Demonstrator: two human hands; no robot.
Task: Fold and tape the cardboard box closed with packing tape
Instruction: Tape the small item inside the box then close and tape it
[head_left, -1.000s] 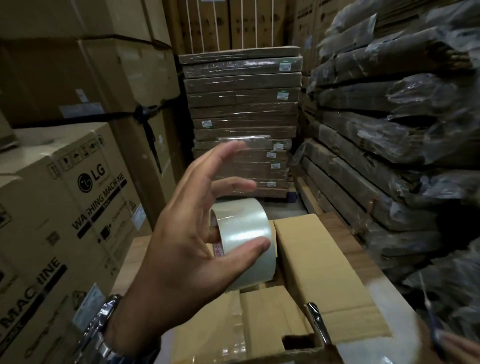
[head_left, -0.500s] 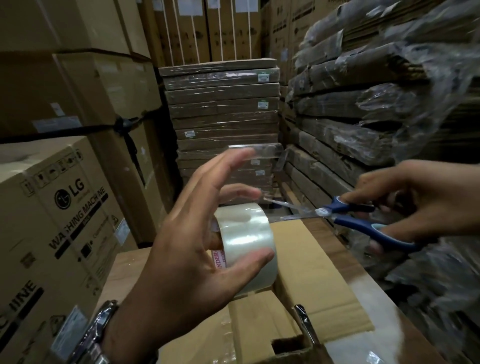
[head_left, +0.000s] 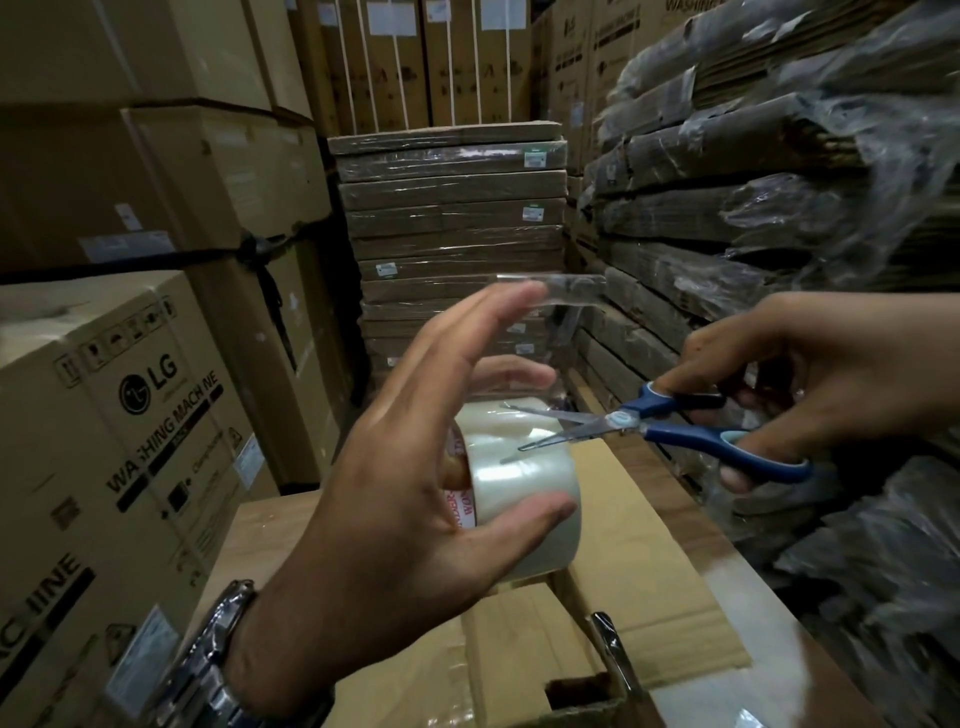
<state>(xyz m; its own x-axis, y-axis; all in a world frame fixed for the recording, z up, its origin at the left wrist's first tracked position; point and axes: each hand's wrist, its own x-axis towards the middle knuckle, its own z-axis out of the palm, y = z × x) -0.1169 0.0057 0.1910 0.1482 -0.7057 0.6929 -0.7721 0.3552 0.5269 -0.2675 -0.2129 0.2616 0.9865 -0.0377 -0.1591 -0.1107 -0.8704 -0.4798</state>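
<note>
My left hand (head_left: 395, 488) holds a roll of clear packing tape (head_left: 514, 478) in mid-air, thumb under the roll and a finger through its core. A pulled strip of tape (head_left: 566, 291) rises from the roll to my raised index finger. My right hand (head_left: 810, 379) grips blue-handled scissors (head_left: 675, 426), whose open blades reach the strip just above the roll. Below lies the brown cardboard box (head_left: 649, 577) with its flaps folded down.
Large printed washing machine cartons (head_left: 130, 447) stand at the left. A stack of wrapped flat cardboard (head_left: 452, 223) fills the back, and plastic-wrapped flat bundles (head_left: 779, 218) pile up on the right. A shiny metal piece (head_left: 613, 649) lies on the box near a hand hole.
My right hand came in from the lower right with the scissors and brought the open blades to the tape strip. The left hand with the roll stayed raised.
</note>
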